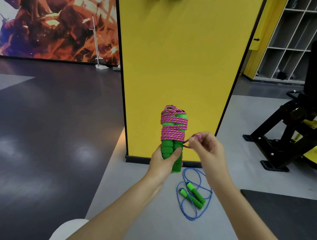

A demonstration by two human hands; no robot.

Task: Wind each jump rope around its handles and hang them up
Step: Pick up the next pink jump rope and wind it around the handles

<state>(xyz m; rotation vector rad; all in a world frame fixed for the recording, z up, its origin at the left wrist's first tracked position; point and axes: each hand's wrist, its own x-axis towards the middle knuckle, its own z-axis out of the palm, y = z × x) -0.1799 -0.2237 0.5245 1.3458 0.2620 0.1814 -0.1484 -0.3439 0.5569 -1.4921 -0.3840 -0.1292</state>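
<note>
Close before the bottom edge of the yellow panel [185, 65], the left hand [161, 163] grips the lower ends of two green foam handles [168, 150], held side by side with their long axis upright. A braided pink jump rope [173, 129] is wound in tight coils round their upper half. Its loose end [187, 144] leaves the lowest coil to the right, where the right hand [208, 149], the nearer one, pinches it between thumb and fingertips. The ribbed, soft foam should grip a tucked end. On the grey floor [149, 202] near the panel's bottom right corner lies a blue jump rope [194, 195], unwound.
</note>
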